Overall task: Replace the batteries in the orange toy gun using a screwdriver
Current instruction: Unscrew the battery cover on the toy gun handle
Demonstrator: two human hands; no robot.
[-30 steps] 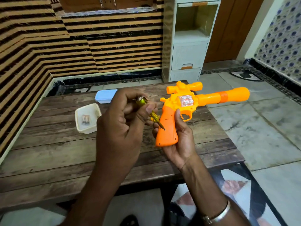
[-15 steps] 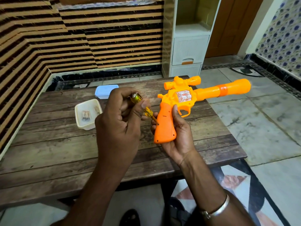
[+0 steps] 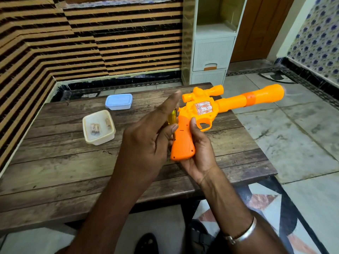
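**A:** Head view. What is the person holding?

**B:** The right hand (image 3: 200, 154) is curled round the grip of the orange toy gun (image 3: 184, 142), palm underneath and thumb up by the trigger guard. The gun is held above a wooden table (image 3: 55, 162), with its barrel pointing to two o'clock.

**A:** And the other hand?

**B:** The left hand (image 3: 145, 143) sits at nine o'clock of the grip. Its thumb and lower fingers pinch a yellow-handled screwdriver (image 3: 172, 117), while the forefinger sticks out straight toward one o'clock. The tool's tip is hidden at the grip's edge.

**A:** Where are the batteries?

**B:** The batteries (image 3: 95, 129) lie in an open cream tub (image 3: 99, 140) at ten o'clock of the hands. A blue-lidded box (image 3: 118, 101) sits beyond it at eleven o'clock.

**A:** What would make this step go well?

**B:** It looks like work on a screw in the grip, though loosening or tightening cannot be told. The tip should sit square in the screw head and the shaft stay in line with it. The right hand should brace the grip against light pressure. Working low over the table would let a freed screw land on wood, not on the floor.
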